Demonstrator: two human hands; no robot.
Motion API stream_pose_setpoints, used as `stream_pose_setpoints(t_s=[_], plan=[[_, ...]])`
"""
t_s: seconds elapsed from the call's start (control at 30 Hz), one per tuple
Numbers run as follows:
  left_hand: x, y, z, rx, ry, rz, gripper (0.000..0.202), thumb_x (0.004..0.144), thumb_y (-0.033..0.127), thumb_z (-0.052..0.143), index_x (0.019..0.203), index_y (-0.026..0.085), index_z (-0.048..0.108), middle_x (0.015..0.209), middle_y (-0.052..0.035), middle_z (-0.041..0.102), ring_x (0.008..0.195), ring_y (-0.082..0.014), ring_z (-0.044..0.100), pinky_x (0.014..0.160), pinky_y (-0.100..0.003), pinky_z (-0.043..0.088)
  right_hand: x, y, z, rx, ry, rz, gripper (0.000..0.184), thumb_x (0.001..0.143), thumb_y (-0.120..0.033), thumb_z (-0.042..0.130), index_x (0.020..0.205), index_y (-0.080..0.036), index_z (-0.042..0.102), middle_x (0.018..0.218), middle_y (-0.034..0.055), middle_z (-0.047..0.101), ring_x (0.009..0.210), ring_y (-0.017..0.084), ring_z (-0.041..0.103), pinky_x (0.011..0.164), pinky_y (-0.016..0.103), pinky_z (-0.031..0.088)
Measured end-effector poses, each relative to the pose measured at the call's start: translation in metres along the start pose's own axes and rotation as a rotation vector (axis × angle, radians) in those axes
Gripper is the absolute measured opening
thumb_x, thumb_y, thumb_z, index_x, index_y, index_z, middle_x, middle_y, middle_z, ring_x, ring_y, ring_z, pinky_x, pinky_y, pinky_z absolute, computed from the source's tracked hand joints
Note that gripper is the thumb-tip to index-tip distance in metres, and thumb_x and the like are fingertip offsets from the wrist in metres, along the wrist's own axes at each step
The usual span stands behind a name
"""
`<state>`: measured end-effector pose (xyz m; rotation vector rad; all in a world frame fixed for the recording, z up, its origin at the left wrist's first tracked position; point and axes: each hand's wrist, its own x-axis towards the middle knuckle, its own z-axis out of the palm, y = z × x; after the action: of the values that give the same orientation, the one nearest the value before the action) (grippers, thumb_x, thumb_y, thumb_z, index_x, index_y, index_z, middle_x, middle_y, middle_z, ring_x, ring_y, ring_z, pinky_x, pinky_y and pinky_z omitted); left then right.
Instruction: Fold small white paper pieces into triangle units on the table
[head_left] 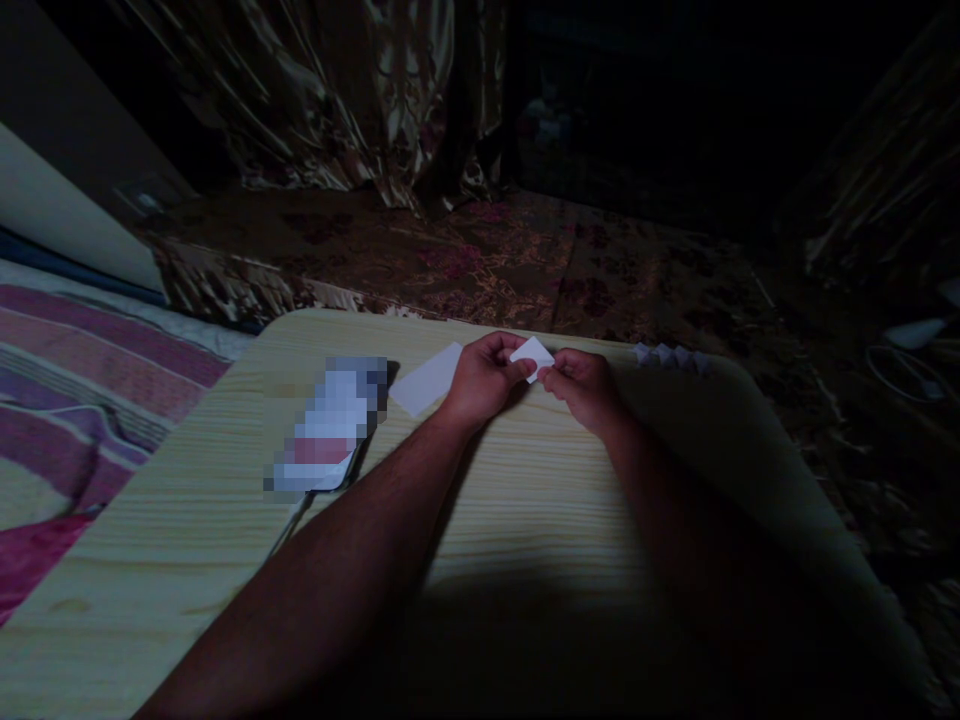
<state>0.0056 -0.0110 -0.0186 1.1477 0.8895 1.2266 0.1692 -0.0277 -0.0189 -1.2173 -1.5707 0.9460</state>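
White paper piece (533, 356) is up between both hands, held just above the far part of the wooden table (525, 520). Left hand (484, 382) has its thumb and fingers closed on the piece's left side. Right hand (583, 385) is pinched shut on the lower right corner. Neither hand is nearer than the other: they sit almost knuckle to knuckle, and the piece bridges the small gap between them. It's tilted with one corner poking up and away from the person, and its long axis seems to run across from hand to hand, though the dim light makes that hard to call. Just left of the left hand, a larger white slip (426, 380) lies flat on the table. Further left sits a blurred-out object (330, 425), with a cable (289, 522) trailing toward the near edge. Off to the right, a row of small folded paper shapes (670, 355) lines the table's far edge.
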Motion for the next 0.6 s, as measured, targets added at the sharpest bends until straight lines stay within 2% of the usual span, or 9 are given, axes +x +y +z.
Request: stream_pose_setpoints(t_s=[0.13, 0.2, 0.3, 0.43, 0.6], plan=[[-0.0023, 0.0046, 0.0022, -0.023, -0.036, 0.011, 0.031, 0.063, 0.027, 0.077, 0.09, 0.016, 0.066, 0.074, -0.0004, 0.068, 0.063, -0.0117, 0.057, 0.06, -0.024, 0.043, 0.0003, -0.0005, 0.0003, -0.012, 0.0, 0.006, 0.027, 0.075, -0.037, 0.066, 0.061, -0.018, 0.053, 0.049, -0.0053, 0.048, 0.045, 0.008, 0.037, 0.044, 0.023, 0.025], [-0.0025, 0.0063, 0.0024, -0.031, -0.003, 0.034, 0.022, 0.068, 0.03, 0.073, 0.084, 0.016, 0.067, 0.074, -0.0006, 0.067, 0.064, -0.0117, 0.056, 0.062, -0.024, 0.043, 0.0006, -0.0005, 0.001, -0.027, -0.01, 0.013, 0.026, 0.073, -0.036, 0.066, 0.06, -0.018, 0.053, 0.049, -0.0054, 0.048, 0.046, 0.008, 0.038, 0.045, 0.023, 0.026], [-0.0009, 0.0058, 0.0012, -0.006, 0.061, 0.051, 0.015, 0.068, 0.028, 0.071, 0.074, 0.015, 0.066, 0.068, 0.0002, 0.064, 0.06, -0.0104, 0.053, 0.059, -0.023, 0.04, 0.001, -0.0006, 0.002, -0.046, -0.016, 0.02, 0.023, 0.071, -0.033, 0.067, 0.06, -0.018, 0.054, 0.05, -0.0052, 0.05, 0.048, 0.008, 0.041, 0.046, 0.023, 0.028], [0.002, 0.0033, -0.0012, -0.044, 0.058, 0.03, 0.014, 0.068, 0.027, 0.07, 0.071, 0.014, 0.066, 0.063, 0.001, 0.061, 0.055, -0.009, 0.049, 0.055, -0.023, 0.037, 0.0011, -0.0028, 0.0011, 0.07, -0.029, 0.031, 0.017, 0.071, -0.032, 0.069, 0.072, -0.017, 0.062, 0.055, -0.0038, 0.057, 0.049, 0.009, 0.048, 0.047, 0.023, 0.033], [0.0036, 0.0031, -0.0035, -0.104, 0.024, -0.029, 0.016, 0.066, 0.028, 0.072, 0.067, 0.014, 0.063, 0.058, 0.0009, 0.059, 0.051, -0.009, 0.047, 0.052, -0.023, 0.035, 0.0013, -0.0039, -0.0022, 0.209, -0.039, 0.039, 0.025, 0.073, -0.033, 0.07, 0.088, -0.014, 0.067, 0.061, 0.0006, 0.066, 0.053, 0.011, 0.057, 0.051, 0.024, 0.042]])
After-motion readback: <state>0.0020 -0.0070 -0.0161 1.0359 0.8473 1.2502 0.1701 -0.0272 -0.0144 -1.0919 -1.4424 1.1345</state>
